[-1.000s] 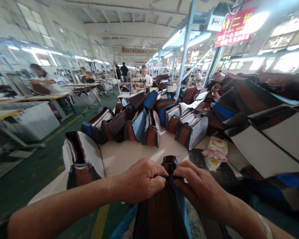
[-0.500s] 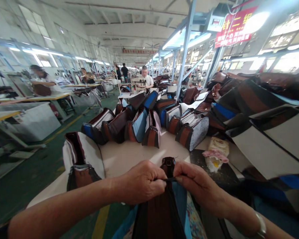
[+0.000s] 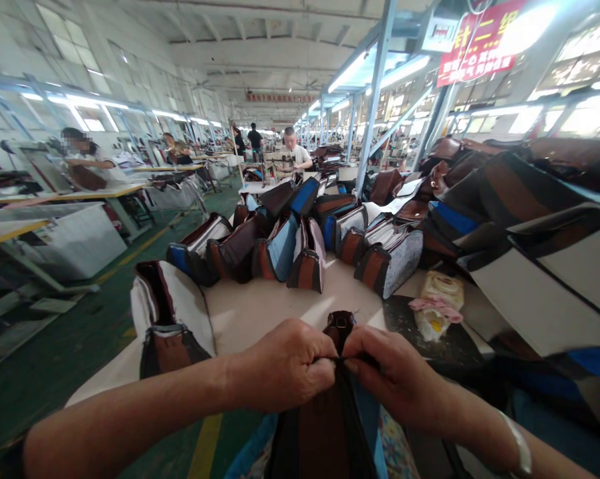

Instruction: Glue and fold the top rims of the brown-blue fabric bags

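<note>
Close before the body, the left hand and right hand tightly pinch a brown-and-black bag by its upper edge, apparently working it, the next move likely needing steady grip

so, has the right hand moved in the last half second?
Yes: judged against the pink-tied plastic bag, the right hand has shifted slightly left, toward the left hand.

A black, brown-striped bag with a light-blue right side tapers upward to an edge pinched by the left hand and right hand, a dark-brown buckled piece just beyond.
</note>
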Action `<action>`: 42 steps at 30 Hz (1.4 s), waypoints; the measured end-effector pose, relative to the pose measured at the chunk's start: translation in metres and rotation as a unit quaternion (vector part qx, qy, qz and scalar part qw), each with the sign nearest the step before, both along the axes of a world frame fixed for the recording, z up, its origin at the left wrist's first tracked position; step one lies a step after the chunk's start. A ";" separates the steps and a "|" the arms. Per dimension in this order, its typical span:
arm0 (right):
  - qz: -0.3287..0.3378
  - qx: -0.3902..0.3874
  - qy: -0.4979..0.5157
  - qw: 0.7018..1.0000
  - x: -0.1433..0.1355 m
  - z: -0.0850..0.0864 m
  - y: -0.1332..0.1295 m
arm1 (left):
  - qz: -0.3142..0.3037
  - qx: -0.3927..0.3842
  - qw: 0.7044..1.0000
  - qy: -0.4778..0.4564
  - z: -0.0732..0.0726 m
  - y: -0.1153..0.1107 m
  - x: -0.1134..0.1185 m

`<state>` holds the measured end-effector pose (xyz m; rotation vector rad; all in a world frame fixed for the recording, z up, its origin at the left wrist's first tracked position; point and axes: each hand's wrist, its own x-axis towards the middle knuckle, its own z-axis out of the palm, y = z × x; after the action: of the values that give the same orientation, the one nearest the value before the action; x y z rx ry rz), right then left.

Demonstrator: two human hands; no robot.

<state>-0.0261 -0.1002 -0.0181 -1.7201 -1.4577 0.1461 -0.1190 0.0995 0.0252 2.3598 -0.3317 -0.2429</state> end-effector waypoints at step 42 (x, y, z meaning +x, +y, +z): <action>0.119 -0.165 0.263 0.943 0.019 0.016 -0.011 | -0.181 -0.091 0.969 0.138 0.020 0.032 0.025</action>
<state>-0.0070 -0.1112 -0.0025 -1.5806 -1.2684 0.9540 -0.0945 0.1312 0.0449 2.0381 -0.6206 -0.6771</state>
